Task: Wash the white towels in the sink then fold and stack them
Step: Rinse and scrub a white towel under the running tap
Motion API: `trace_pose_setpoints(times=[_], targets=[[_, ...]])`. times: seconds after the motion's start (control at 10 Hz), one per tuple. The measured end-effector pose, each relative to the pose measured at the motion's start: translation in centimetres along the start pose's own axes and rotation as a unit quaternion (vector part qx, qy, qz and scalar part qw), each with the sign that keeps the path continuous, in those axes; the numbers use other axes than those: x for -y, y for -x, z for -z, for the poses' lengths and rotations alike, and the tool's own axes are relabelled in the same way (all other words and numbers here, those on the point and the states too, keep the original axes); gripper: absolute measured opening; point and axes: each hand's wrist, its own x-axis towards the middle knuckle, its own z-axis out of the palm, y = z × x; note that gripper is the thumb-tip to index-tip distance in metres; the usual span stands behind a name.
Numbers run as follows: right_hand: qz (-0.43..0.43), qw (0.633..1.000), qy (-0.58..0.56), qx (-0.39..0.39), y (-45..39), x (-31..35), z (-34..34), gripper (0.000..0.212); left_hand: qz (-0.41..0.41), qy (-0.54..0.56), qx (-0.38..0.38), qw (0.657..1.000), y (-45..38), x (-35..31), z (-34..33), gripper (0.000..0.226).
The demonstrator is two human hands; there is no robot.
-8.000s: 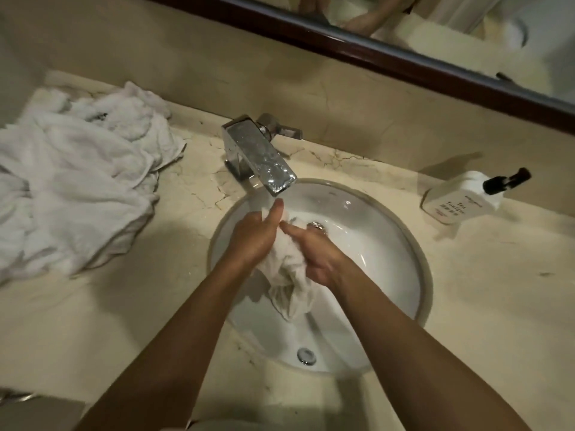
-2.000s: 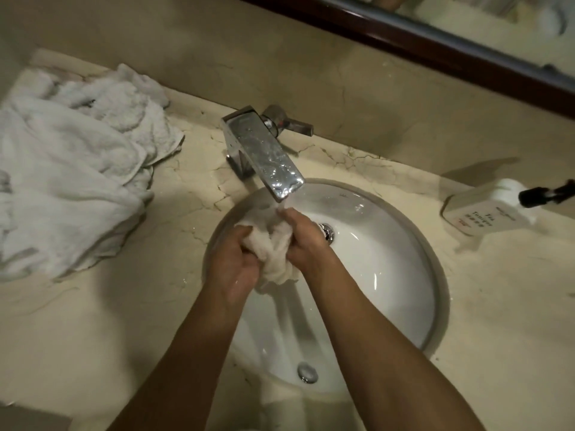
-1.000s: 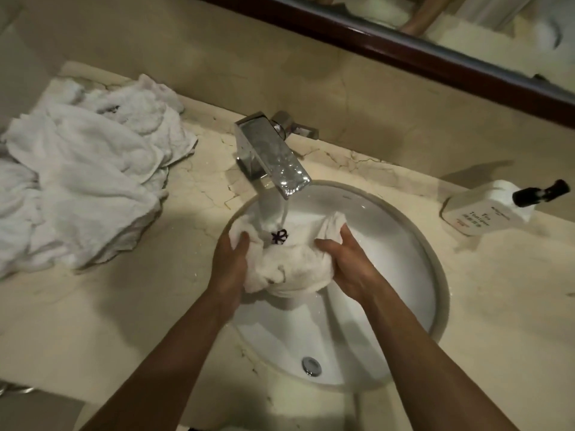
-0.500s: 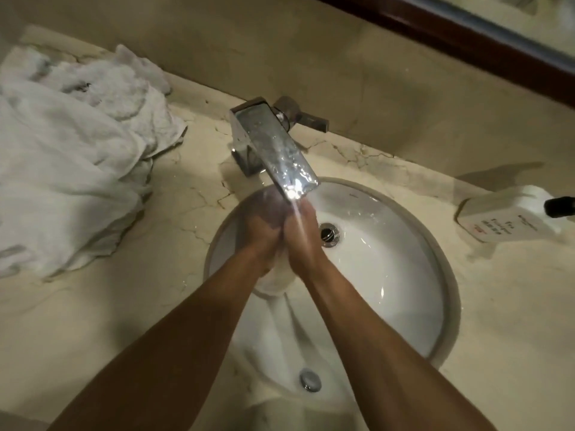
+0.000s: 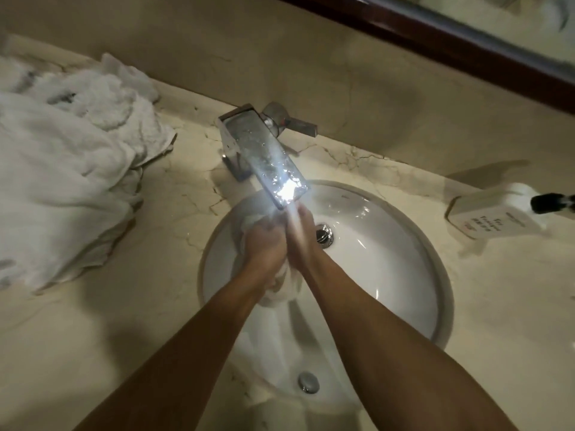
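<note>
Both hands, left hand (image 5: 264,241) and right hand (image 5: 303,241), clamped on wet towel (image 5: 281,284) under the tap (image 5: 267,157), tail hanging below the grip: soft, heavy, probably slippery, so hold the bunched middle.

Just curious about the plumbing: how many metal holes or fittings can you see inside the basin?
2: an overflow fitting on the far wall beside the hands, and the drain at the bowl's near side.

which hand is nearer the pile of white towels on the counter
Left. The left hand is in the sink on the side toward the crumpled white towel pile; the right hand sits just beyond it.
</note>
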Motion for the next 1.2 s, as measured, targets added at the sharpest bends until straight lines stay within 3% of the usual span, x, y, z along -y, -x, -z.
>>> trace_pose_setpoints(times=[0.1,0.2,0.3,0.4,0.5,0.6,0.7,0.8,0.9,1.0,1.1,1.2], targets=[[-0.057,0.994,-0.091,0.029,2.2,0.6,0.4,0.029,0.020,0.108,0.051,0.993,1.1,-1.7,2.7,0.015],[-0.218,0.950,-0.203,0.093,4.6,0.2,2.8,0.015,0.013,0.192,0.150,0.970,1.2,0.0,5.4,0.014],[-0.318,0.904,-0.271,0.094,6.2,-0.3,4.8,0.013,0.073,0.143,0.234,0.959,2.5,3.8,6.4,0.032],[-0.304,0.903,-0.292,0.088,7.4,0.3,5.9,0.023,0.133,0.183,0.246,0.942,3.5,5.2,6.1,0.039],[-0.195,0.962,-0.159,0.111,8.2,1.3,7.3,0.027,0.105,0.128,0.176,0.970,4.4,4.4,6.6,0.035],[-0.130,0.980,-0.062,0.137,9.4,1.9,8.5,0.027,-0.065,-0.096,0.052,0.992,6.0,2.1,7.6,0.030],[-0.098,0.982,-0.045,0.154,10.3,2.6,10.4,0.034,-0.197,-0.135,0.029,0.971,9.3,-1.5,8.3,0.021],[-0.041,0.981,-0.073,0.173,11.1,4.8,13.3,0.029,-0.236,-0.080,0.028,0.968,11.7,-3.9,9.7,0.020],[-0.010,0.955,-0.212,0.206,11.5,6.2,14.9,0.040,-0.159,0.073,0.071,0.982,12.7,-5.0,10.6,0.037],[-0.058,0.916,-0.314,0.243,10.9,4.1,12.6,0.061,-0.016,0.309,0.214,0.927,12.4,-3.9,9.8,0.043],[-0.117,0.918,-0.326,0.193,10.3,1.7,9.4,0.055,0.055,0.328,0.279,0.901,10.2,-0.2,8.1,0.062],[-0.141,0.932,-0.298,0.152,9.7,1.1,8.2,0.029,0.128,0.300,0.228,0.917,8.7,0.7,6.9,0.050]])
